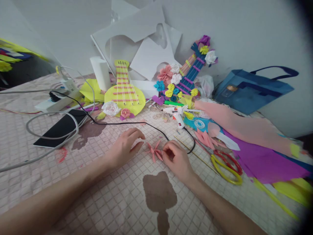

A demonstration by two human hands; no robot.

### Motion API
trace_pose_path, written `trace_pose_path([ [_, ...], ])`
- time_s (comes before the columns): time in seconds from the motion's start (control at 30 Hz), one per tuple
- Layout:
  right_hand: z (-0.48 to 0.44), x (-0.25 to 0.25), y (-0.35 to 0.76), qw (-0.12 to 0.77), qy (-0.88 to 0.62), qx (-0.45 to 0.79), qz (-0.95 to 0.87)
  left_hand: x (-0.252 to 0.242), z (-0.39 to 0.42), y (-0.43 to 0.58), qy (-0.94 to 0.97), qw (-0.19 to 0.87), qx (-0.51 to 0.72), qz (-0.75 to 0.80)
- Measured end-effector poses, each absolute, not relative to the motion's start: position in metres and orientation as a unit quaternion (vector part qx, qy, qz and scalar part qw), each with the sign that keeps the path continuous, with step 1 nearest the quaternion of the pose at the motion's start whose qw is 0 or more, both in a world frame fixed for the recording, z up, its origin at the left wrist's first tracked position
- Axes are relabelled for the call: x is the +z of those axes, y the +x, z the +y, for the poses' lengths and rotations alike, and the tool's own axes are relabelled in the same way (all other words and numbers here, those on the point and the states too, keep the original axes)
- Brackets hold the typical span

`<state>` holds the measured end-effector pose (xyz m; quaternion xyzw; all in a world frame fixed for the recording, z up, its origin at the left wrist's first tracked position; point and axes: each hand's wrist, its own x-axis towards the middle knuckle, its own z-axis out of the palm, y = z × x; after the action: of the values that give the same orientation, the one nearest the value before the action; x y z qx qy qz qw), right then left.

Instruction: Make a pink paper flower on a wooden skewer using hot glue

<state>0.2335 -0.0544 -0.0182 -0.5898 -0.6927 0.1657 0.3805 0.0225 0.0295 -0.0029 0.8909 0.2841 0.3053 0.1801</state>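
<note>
My right hand pinches the right side of a small pink paper star-flower that lies on the checked pink table cover. My left hand rests just left of the flower, fingers loosely stretched toward it and holding nothing. A black cable runs past behind both hands.
Behind lie a yellow paper guitar, a blue flower-covered guitar, a white glue gun, a power strip and a black phone. Scissors with yellow and red handles, pink and purple sheets and a blue bag fill the right.
</note>
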Motion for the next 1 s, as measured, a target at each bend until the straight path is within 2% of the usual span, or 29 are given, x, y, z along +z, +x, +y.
trace_pose_path([
  [0.47,-0.060,-0.011,0.254,0.329,-0.498,0.216,-0.772,-0.009,0.030,0.023,0.938,0.175,0.172,0.245],
  [0.57,-0.060,-0.010,0.254,0.313,-0.487,0.218,-0.786,-0.011,0.034,0.025,0.936,0.155,0.189,0.254],
  [0.83,-0.066,-0.010,0.242,0.313,-0.472,0.219,-0.795,-0.006,0.029,0.029,0.886,0.128,0.330,0.300],
  [1.0,-0.065,-0.011,0.241,0.313,-0.483,0.218,-0.788,0.002,0.005,0.033,0.918,0.135,0.265,0.264],
])
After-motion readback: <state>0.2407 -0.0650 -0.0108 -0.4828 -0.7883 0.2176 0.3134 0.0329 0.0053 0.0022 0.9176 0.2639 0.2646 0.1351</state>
